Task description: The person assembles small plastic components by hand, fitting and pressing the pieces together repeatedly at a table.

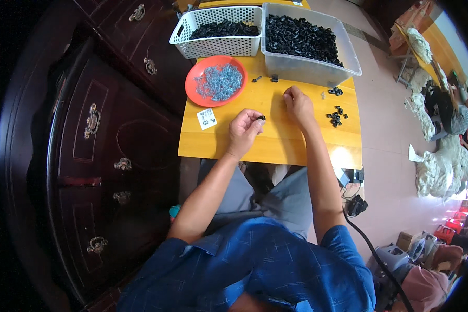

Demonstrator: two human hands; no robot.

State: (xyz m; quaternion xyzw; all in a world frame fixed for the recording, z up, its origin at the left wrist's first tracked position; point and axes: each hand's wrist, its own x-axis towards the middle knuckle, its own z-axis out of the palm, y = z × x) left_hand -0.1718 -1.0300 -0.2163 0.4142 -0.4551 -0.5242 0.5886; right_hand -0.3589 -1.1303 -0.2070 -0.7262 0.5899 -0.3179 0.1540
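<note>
My left hand [244, 130] is closed over the middle of the yellow table [208, 143]. Between its thumb and fingertips sits a small black plastic piece [261, 118]. To the right and a little farther off, my right hand [299, 105] has its fingers curled together near the tabletop; whatever they may hold is hidden. Beyond the hands lie a single small black piece [274, 79] and a small dark bolt-like part [257, 79]. A red plate [191, 92] heaped with small silvery metal pieces [221, 82] stands to the far left of my left hand.
At the back, a white perforated basket [218, 48] and a translucent tub [301, 69] hold many black pieces. Loose black pieces [337, 117] lie on the right, a white printed card [207, 119] on the left. A dark wooden cabinet [125, 119] borders the left side.
</note>
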